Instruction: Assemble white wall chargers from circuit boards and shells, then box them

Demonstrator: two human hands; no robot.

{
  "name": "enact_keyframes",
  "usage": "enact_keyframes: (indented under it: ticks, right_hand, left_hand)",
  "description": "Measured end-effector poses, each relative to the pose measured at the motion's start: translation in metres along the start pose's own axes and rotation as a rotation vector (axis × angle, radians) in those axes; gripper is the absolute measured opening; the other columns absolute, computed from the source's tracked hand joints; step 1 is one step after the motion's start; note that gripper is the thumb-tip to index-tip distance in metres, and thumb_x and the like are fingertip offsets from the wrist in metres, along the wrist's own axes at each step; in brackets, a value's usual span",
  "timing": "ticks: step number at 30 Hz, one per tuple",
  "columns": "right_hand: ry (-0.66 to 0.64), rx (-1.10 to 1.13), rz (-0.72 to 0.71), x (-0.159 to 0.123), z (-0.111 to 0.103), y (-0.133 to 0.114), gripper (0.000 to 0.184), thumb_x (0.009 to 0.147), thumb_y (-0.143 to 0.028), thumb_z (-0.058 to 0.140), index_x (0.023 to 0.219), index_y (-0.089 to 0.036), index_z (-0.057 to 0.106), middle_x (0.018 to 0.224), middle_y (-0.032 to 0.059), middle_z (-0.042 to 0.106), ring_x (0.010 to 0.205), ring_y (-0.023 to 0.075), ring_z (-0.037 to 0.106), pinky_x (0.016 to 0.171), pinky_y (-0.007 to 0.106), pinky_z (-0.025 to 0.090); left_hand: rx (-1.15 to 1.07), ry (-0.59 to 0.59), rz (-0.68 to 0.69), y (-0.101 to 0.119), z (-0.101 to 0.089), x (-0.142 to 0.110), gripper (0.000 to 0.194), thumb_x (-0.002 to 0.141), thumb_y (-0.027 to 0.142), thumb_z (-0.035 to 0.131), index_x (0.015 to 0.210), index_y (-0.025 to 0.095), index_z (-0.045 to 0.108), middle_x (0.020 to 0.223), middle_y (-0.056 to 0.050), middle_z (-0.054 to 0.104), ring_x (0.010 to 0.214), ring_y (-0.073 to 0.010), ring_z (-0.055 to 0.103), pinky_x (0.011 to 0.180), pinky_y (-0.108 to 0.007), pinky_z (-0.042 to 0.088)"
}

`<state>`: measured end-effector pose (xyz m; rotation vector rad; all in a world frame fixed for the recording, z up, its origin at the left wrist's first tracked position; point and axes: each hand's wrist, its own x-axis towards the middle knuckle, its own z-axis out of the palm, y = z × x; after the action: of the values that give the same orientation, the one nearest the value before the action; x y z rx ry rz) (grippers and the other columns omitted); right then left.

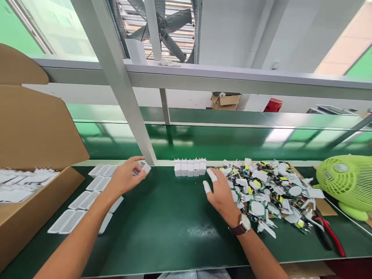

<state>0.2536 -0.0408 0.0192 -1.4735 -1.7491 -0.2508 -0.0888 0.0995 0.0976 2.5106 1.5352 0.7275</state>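
"Near the tabletop's (151, 232) far edge, what does the left hand (128, 176) have?"

"One white casing (146, 167), pinched between thumb and fingers."

"And the right hand (221, 195)?"

"Its grip is spread, thumb and forefinger apart, with nothing seen between them. It wears two white fingertip covers (212, 175), and one watch (244, 223) sits on the wrist."

"Anything beside it?"

"Five small white blocks (190, 169) standing in one row, just left of the forefinger."

"How many white trays (66, 222) by the left forearm?"

"At least ten, I'd say, but the arm covers part of them, so I can't swear to it."

"To the right?"

"One heap (258, 209) of circuit boards and white parts, too tangled to count. Past it, one pair of pliers (334, 237) with red and black handles, and one lime-green fan (348, 186)."

"Far left?"

"One open cardboard box (37, 128), white parts inside."

"Beyond the frame?"

"One smaller carton (228, 102), one red object (273, 105), and one big wall fan (176, 21) with dark blades."
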Motion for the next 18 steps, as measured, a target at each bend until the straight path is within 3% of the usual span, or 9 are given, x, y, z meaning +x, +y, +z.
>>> enact_keyframes:
  ticks: [4, 7, 11, 14, 18]
  right_hand:
    - [-0.171, -0.162, 0.104, 0.012, -0.026, 0.038, 0.019, 0.083, -0.009, 0.056, 0.097, -0.017, 0.066, 0.115, 0.0195, 0.067, 0.111, 0.0357, 0.059, 0.098, 0.057, 0.051]
    - [-0.208, -0.156, 0.121, 0.02, -0.038, 0.057, 0.028, 0.076, -0.003, 0.051, 0.095, -0.019, 0.066, 0.101, 0.0136, 0.068, 0.099, 0.03, 0.063, 0.092, 0.049, 0.055]
    - [-0.139, -0.114, 0.139, 0.028, -0.056, 0.051, 0.046, 0.084, -0.009, 0.048, 0.127, -0.018, 0.061, 0.122, 0.0129, 0.064, 0.113, 0.0278, 0.062, 0.099, 0.047, 0.053]
    - [-0.129, 0.027, 0.084, 0.019, -0.058, 0.029, 0.043, 0.094, -0.018, 0.052, 0.137, -0.023, 0.056, 0.127, 0.0119, 0.063, 0.116, 0.0261, 0.063, 0.101, 0.044, 0.053]
    - [-0.368, 0.115, -0.086, -0.017, -0.045, -0.003, 0.043, 0.097, -0.015, 0.05, 0.138, -0.024, 0.054, 0.12, 0.0115, 0.067, 0.109, 0.0256, 0.066, 0.094, 0.044, 0.058]
  left_hand:
    - [-0.228, -0.173, 0.221, 0.057, 0.035, -0.023, 0.018, 0.082, 0.033, 0.056, 0.069, 0.022, 0.054, 0.12, -0.003, 0.071, 0.098, -0.0199, 0.071, 0.083, -0.029, 0.055]
    - [-0.3, -0.281, 0.296, 0.083, 0.067, -0.033, 0.017, 0.086, 0.031, 0.054, 0.073, 0.022, 0.058, 0.119, -0.005, 0.07, 0.091, -0.0188, 0.071, 0.081, -0.029, 0.055]
    - [-0.358, -0.282, 0.307, 0.083, 0.096, -0.042, 0.023, 0.094, 0.04, 0.053, 0.084, 0.021, 0.06, 0.118, -0.008, 0.066, 0.091, -0.0192, 0.068, 0.083, -0.031, 0.054]
    - [-0.405, -0.298, 0.281, 0.074, 0.101, -0.05, 0.03, 0.094, 0.051, 0.059, 0.094, 0.021, 0.06, 0.118, -0.007, 0.062, 0.091, -0.0186, 0.067, 0.081, -0.03, 0.053]
    - [-0.435, -0.358, 0.263, 0.067, 0.093, -0.059, 0.038, 0.091, 0.057, 0.064, 0.103, 0.022, 0.061, 0.118, -0.007, 0.059, 0.091, -0.0188, 0.065, 0.081, -0.03, 0.053]
